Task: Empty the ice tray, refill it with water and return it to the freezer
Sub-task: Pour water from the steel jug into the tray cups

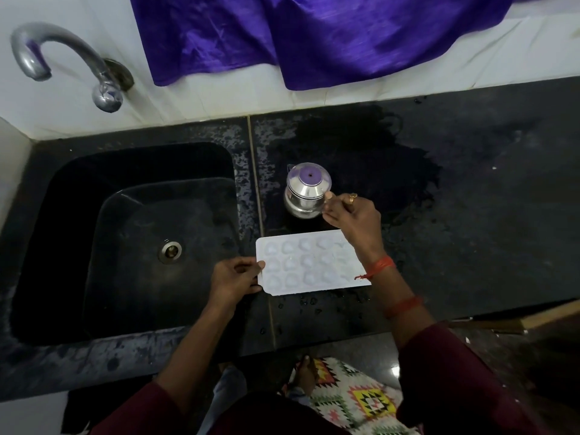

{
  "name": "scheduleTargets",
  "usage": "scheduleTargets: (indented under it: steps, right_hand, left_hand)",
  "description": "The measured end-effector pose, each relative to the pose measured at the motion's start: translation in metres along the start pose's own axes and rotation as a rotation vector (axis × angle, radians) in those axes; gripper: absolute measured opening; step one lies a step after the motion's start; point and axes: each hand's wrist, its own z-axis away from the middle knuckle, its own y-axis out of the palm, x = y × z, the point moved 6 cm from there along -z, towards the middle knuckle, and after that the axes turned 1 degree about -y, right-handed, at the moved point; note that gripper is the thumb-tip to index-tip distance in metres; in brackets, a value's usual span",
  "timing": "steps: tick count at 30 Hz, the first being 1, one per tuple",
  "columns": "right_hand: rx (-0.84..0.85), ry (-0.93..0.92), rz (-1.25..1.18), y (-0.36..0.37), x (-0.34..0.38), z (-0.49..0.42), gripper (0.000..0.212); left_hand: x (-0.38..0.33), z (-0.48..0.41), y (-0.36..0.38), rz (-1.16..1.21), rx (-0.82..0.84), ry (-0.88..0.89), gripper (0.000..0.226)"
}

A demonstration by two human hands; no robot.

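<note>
**Both hands busy at the counter: one on the tray, one on the pot**

The left hand (pixel 235 277) reaches in from the sink side, its fingers curled round the left short edge of the ice tray (pixel 301 265) with the thumb on top of the rim. The right hand (pixel 351 218) is stretched further back. Its forearm crosses above the tray's right end, and its fingers are bent in against the right side of a steel pot (pixel 306 196), pinching it there with the thumb tip on the pot's shoulder.

The part of the pot being pinched is hidden under the fingers. The tray's right rear corner is covered by the wrist and its red thread (pixel 379 266). The cups are pale and blurred, and I cannot tell whether they hold water, ice or nothing.

The tray lies flat on the black counter (pixel 470 215), near its front edge and just right of the sink (pixel 141 230), with its long side running along that edge. The pot stands just behind the tray's rear edge, on a wet patch. So the tray sits between the two hands, held only at its left end.
</note>
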Motion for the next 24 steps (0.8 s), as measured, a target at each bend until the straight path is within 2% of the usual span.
scheduleTargets:
  steps: [9,12,17,24]
  right_hand:
    - [-0.070,-0.054,-0.010,-0.051,0.023,0.008,0.035]
    - [-0.096,-0.057,-0.027,-0.066,0.026,0.013,0.037]
    - [-0.114,-0.045,0.092,-0.088,0.025,0.024,0.035]
    - [-0.145,0.015,0.196,-0.106,0.021,0.046,0.032]
  left_hand:
    - [-0.022,-0.025,0.008,-0.031,-0.019,0.010,0.005]
    - [-0.029,-0.037,0.008,-0.037,-0.034,0.015,0.011]
    - [-0.035,-0.056,0.006,-0.058,-0.056,0.018,0.018]
    - [-0.035,-0.059,0.002,-0.013,-0.069,0.032,0.012]
